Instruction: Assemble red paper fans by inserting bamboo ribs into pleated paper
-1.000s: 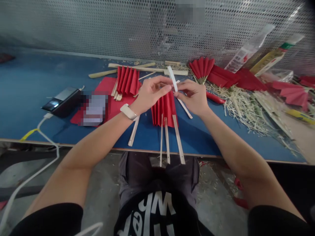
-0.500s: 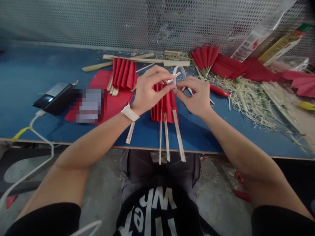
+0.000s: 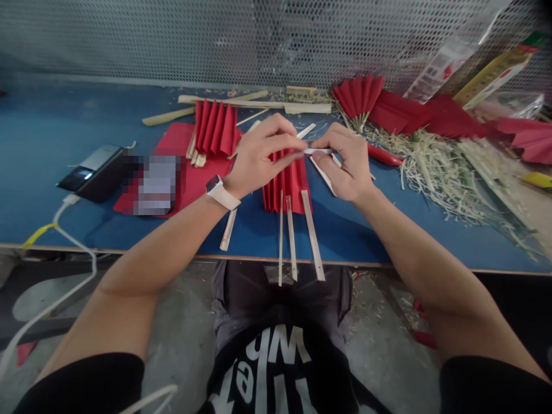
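Observation:
A thin white roll of tape [image 3: 318,151] is seen nearly edge-on between my hands, above the table. My right hand [image 3: 345,158] grips it between thumb and bent fingers. From the other side, the fingertips of my left hand [image 3: 265,155] pinch at its left end; exactly what they hold there is partly hidden. Beneath my hands lies a pleated red paper fan [image 3: 290,192], its upper part covered by them. Several pale bamboo strips [image 3: 312,236] stick out from its near side past the table edge. Another pale strip [image 3: 322,174] lies under my right hand.
Left are a second pleated red fan [image 3: 218,129], red paper [image 3: 202,187], a blurred-out phone-like object and a black device [image 3: 92,172] with a white cable. Right are a red-handled tool [image 3: 385,156], wood shavings [image 3: 435,167] and an open red fan [image 3: 359,99]. Mesh [image 3: 172,46] stands behind.
The roll of tape has turned from an upright ring to nearly flat, edge-on. My right hand has shifted its grip on it, and my left wrist has rotated so the watch face shows.

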`<action>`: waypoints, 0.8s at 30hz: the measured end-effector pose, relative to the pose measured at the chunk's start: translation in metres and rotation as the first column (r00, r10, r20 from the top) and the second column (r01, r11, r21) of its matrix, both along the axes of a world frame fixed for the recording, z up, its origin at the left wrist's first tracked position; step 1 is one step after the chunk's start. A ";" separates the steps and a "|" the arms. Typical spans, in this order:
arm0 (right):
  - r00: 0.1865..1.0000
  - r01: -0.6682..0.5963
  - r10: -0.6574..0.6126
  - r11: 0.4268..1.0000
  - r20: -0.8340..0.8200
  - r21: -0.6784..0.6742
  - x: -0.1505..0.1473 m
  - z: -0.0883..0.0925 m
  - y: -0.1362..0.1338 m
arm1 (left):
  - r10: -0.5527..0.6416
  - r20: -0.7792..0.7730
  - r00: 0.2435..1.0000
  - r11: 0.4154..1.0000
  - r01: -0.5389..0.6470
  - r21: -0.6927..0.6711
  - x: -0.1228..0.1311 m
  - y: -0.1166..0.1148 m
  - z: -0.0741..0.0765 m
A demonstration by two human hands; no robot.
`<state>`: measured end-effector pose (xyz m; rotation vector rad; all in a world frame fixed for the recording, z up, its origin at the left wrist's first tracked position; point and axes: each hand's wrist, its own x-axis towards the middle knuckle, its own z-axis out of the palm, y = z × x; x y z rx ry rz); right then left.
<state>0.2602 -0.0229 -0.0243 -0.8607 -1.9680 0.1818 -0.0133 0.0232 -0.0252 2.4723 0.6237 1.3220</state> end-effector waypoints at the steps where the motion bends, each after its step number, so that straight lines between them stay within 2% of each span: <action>1: 1.000 -0.004 0.003 1.000 0.014 0.006 0.001 0.000 0.000 | -0.001 -0.019 1.000 1.000 0.001 0.004 0.001 -0.002 0.001; 7: 0.999 -0.016 0.017 0.999 0.045 -0.028 0.005 -0.002 -0.001 | -0.022 -0.030 0.999 1.000 0.022 -0.018 0.006 -0.013 0.002; 15: 0.999 -0.036 0.037 0.999 0.023 -0.020 0.001 -0.001 0.000 | -0.016 -0.024 1.000 0.999 0.017 0.027 0.006 -0.011 0.000; 24: 0.999 0.009 -0.008 0.999 0.036 -0.042 0.001 -0.001 0.001 | -0.048 -0.038 0.998 0.996 0.051 0.069 0.006 -0.009 -0.001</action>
